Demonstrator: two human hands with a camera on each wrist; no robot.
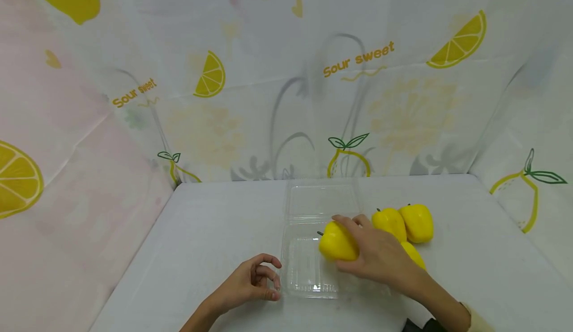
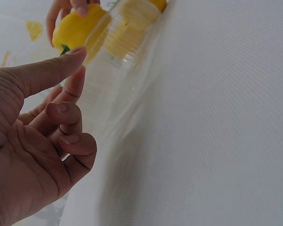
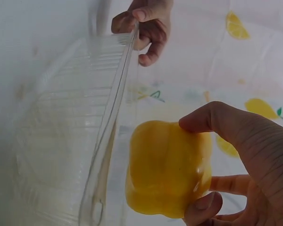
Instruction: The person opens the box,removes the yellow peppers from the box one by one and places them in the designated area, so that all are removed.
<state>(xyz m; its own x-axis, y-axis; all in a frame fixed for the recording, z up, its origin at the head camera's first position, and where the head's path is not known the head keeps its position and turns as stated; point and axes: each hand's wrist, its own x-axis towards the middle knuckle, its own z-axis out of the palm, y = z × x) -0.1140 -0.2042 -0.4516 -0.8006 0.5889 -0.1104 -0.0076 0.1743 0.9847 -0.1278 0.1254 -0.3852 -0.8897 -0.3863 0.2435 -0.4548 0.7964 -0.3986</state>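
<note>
My right hand (image 1: 376,252) grips a yellow bell pepper (image 1: 336,242) and holds it over the right part of an open clear plastic container (image 1: 306,267). The pepper's dark green stem points left. In the right wrist view, its smooth lobed bottom faces the camera, with thumb and fingers on either side. My left hand (image 1: 250,282) is at the container's left edge; in the left wrist view its thumb and forefinger meet at the rim, the other fingers curled. The hinged lid (image 1: 322,200) lies folded back, away from me.
Right of the container, several more yellow bell peppers (image 1: 418,222) sit close together, one partly hidden behind my right hand. A white table (image 1: 215,222) carries everything. Lemon-printed cloth (image 1: 250,123) hangs at the back and both sides. Something black (image 1: 423,326) shows at the lower edge.
</note>
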